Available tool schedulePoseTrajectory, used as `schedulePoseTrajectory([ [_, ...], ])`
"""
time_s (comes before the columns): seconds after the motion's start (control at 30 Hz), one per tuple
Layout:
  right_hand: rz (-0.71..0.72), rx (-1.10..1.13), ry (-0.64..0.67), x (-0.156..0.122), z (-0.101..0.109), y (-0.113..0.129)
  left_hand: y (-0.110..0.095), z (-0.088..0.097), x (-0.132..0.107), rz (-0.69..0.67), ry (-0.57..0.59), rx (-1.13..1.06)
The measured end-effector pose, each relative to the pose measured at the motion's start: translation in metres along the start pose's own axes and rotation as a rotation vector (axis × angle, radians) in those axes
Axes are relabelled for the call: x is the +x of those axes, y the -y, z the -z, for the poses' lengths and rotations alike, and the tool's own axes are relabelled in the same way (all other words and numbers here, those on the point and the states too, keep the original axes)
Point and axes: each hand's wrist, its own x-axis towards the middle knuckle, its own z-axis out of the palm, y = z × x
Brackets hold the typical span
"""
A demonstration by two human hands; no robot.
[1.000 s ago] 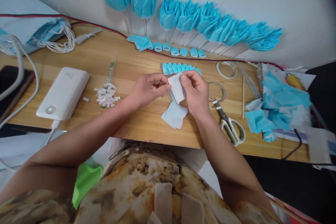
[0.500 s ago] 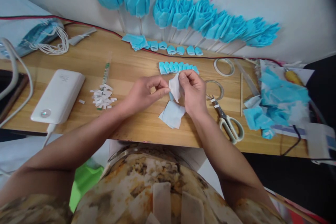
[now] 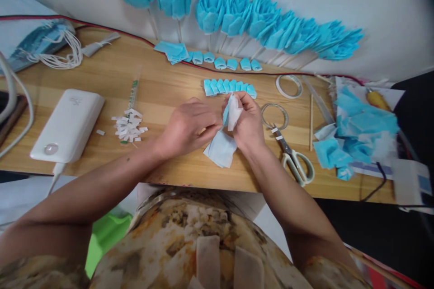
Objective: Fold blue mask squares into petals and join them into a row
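Observation:
Between my hands is a small piece of thin fabric, white on one face and blue on the other, partly folded. My right hand is closed around its upper and right side. My left hand pinches its lower left edge with thumb and fingers. Just below lies a stack of pale blue fabric squares on the table. Beyond my hands runs a row of folded blue petals, overlapping each other. A pair of scissors with pale handles rests to the right of my right hand.
Blue fabric flowers on sticks lean along the wall. Tape rolls, a thin stick and blue scraps are on the right. White paper bits and a white power bank lie left. A cable crosses the back.
The fabric piece has turned and folded, so its blue face now shows beside the white. My left hand has moved in closer to it, with its fingers curled more.

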Motion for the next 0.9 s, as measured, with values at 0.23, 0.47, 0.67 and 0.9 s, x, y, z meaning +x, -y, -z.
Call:
schedulePoseTrajectory([
  [0.23,-0.024,-0.043,0.033,0.004,0.000,0.000,0.003,-0.005,0.000,-0.098,-0.033,0.103],
  [0.47,-0.037,0.037,0.050,0.003,-0.002,0.001,0.003,-0.008,-0.002,-0.210,-0.032,0.222],
  [0.67,0.164,-0.188,-0.009,0.004,0.008,0.006,0.004,-0.007,-0.004,-0.107,-0.092,0.074],
  [0.9,0.425,-0.441,-0.137,0.002,0.018,0.021,0.001,0.005,-0.002,0.425,-0.262,-0.299],
])
